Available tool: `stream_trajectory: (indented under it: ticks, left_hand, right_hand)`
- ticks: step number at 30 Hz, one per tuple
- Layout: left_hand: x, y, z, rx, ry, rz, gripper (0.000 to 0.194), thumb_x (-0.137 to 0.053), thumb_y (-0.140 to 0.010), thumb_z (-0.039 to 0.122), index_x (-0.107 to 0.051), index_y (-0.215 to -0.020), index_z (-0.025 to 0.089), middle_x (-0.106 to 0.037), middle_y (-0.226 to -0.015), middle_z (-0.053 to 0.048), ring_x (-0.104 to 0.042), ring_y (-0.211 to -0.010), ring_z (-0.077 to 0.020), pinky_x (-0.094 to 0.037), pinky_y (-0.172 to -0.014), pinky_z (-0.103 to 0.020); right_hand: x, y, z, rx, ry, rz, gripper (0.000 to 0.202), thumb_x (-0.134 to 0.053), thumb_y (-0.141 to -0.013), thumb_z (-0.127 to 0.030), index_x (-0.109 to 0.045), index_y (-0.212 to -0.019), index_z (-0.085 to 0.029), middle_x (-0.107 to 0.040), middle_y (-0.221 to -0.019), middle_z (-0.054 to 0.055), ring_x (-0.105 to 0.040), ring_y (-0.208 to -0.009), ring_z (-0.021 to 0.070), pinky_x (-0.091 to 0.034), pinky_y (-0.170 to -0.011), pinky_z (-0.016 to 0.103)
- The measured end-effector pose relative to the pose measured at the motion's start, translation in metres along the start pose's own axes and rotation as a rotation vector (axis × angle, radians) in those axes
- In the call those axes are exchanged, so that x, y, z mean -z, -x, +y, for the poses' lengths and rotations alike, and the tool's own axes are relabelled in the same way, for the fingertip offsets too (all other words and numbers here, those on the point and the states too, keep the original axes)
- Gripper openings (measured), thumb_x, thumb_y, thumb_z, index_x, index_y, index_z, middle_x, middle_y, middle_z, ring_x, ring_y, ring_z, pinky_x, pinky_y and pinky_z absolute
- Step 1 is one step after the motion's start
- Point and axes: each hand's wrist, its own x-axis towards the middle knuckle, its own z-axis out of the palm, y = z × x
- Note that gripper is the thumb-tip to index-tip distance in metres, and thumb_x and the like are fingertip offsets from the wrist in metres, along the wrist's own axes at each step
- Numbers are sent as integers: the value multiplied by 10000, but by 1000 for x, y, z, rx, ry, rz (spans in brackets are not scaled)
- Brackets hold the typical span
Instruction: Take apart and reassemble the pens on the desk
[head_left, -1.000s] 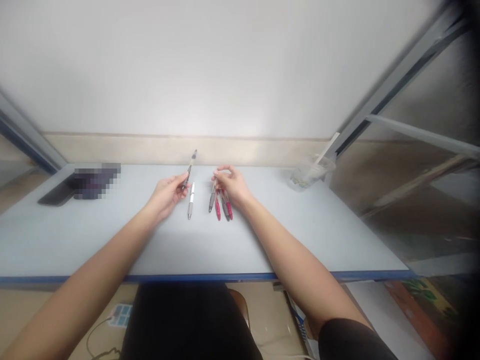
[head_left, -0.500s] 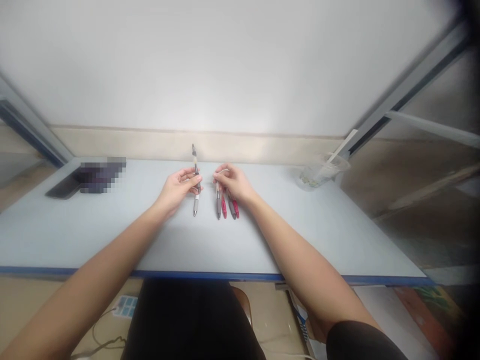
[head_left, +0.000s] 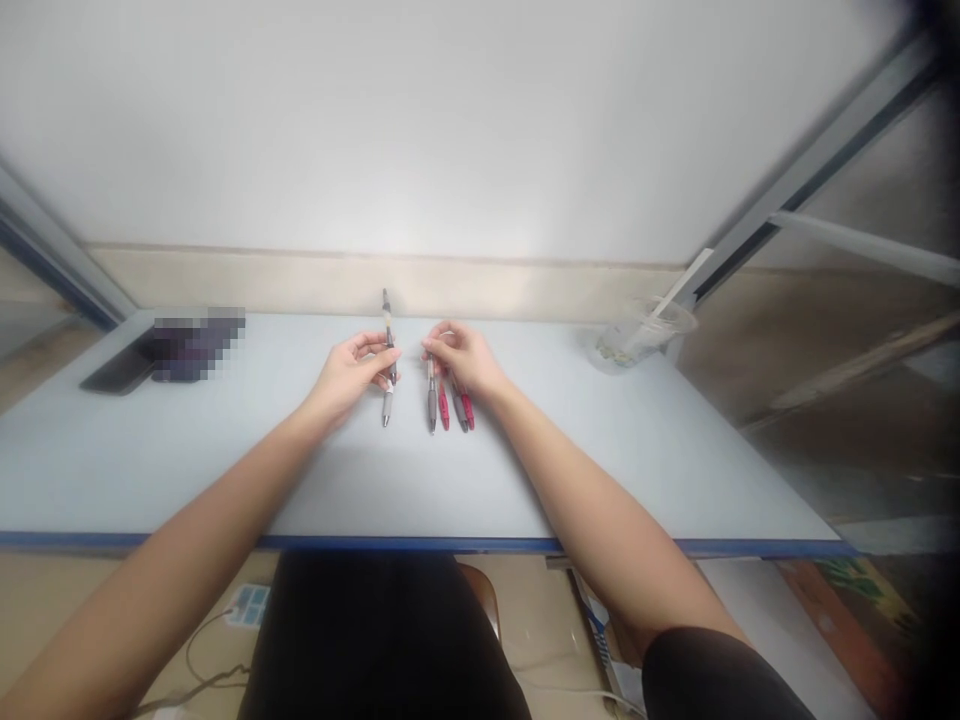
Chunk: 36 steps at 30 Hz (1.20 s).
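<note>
My left hand (head_left: pixel 351 378) pinches a dark pen (head_left: pixel 391 368) between thumb and fingers, its tip pointing away toward the wall. Below it, partly hidden by the fingers, shows a light grey pen (head_left: pixel 387 408). My right hand (head_left: pixel 463 358) has thumb and forefinger closed at the upper end of a grey-gripped pen (head_left: pixel 432 408). Under and beside that hand lie a red pen (head_left: pixel 444 408), another grey pen (head_left: pixel 459 408) and a second red pen (head_left: pixel 469 410), their upper parts hidden by the hand.
A clear plastic cup (head_left: pixel 626 345) with a white straw stands at the back right of the pale table (head_left: pixel 187 470). A dark flat object (head_left: pixel 118 368) and a blurred-out dark item (head_left: pixel 187 350) lie at the back left. A wall rises behind.
The whole view has shifted slightly, moving things a little left and up. Both hands keep nearly the same pose and grip.
</note>
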Motion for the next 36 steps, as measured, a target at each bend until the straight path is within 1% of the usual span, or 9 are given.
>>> stream_trajectory:
  ticks: [4,7,10,14,19,22,26,32,36]
  left_hand:
    - [1,-1,-2,19,-6,-8,371,-916,-750,278,-731,-1036,131,-704,-879,-46,-644,-660,-132,-540,-606,-282]
    - [1,-1,-4,9,-7,-5,343,-894,-782,250,-723,-1059,140,-711,-931,-52,-669,-693,-136,-548,-616,-278]
    - [0,-1,-3,16,14,25,405,-862,-805,188,-674,-1162,153,-705,-946,-37,-696,-717,-147,-549,-603,-270]
    - [-1,-1,-1,34,34,40,480,-822,-836,134,-604,-1263,162,-668,-867,9,-703,-694,-150,-559,-599,-270]
    - [-1,0,1,46,30,39,468,-819,-837,123,-588,-1241,165,-673,-862,13,-703,-681,-148,-579,-614,-280]
    - [-1,-1,2,48,29,52,456,-810,-837,113,-579,-1226,170,-668,-841,23,-708,-679,-147,-583,-617,-275]
    - [1,-2,0,50,23,42,474,-824,-826,128,-577,-1227,177,-671,-839,28,-714,-679,-146,-588,-623,-274]
    - [1,-2,-1,62,11,27,506,-843,-810,146,-575,-1237,177,-663,-815,39,-716,-663,-148,-598,-623,-284]
    - [1,-1,0,74,3,19,509,-839,-811,157,-561,-1236,186,-667,-811,43,-715,-661,-151,-599,-638,-293]
  right_hand:
    - [-1,0,-3,7,-40,43,413,-877,-786,-509,-597,-852,-213,-694,-723,10,-564,-550,127,-466,-557,277]
    - [-2,1,-5,33,-70,34,464,-889,-764,-549,-602,-927,-222,-694,-705,-12,-559,-545,123,-460,-552,268]
    - [-3,2,-5,31,-75,6,511,-901,-739,-579,-597,-949,-226,-682,-678,-27,-555,-541,122,-448,-544,258]
    - [-4,2,-3,14,-95,-13,523,-915,-718,-567,-595,-944,-221,-690,-686,-22,-567,-550,120,-466,-565,261]
    - [-4,3,-3,-29,-107,-35,495,-940,-698,-447,-619,-995,-215,-695,-692,-24,-611,-604,140,-497,-607,274]
    - [-3,3,-1,-28,-130,-39,451,-931,-707,-404,-628,-980,-212,-706,-707,-12,-625,-627,147,-509,-633,285]
    - [-2,0,1,-9,-137,-37,416,-921,-707,-420,-627,-911,-206,-734,-761,16,-633,-640,146,-496,-635,281]
    - [-1,2,-4,-7,-103,-48,401,-904,-701,-427,-630,-891,-204,-725,-742,9,-622,-625,139,-496,-639,281]
    - [3,2,-3,6,-25,-35,394,-876,-730,-424,-636,-963,-216,-693,-714,-16,-592,-601,146,-481,-604,283]
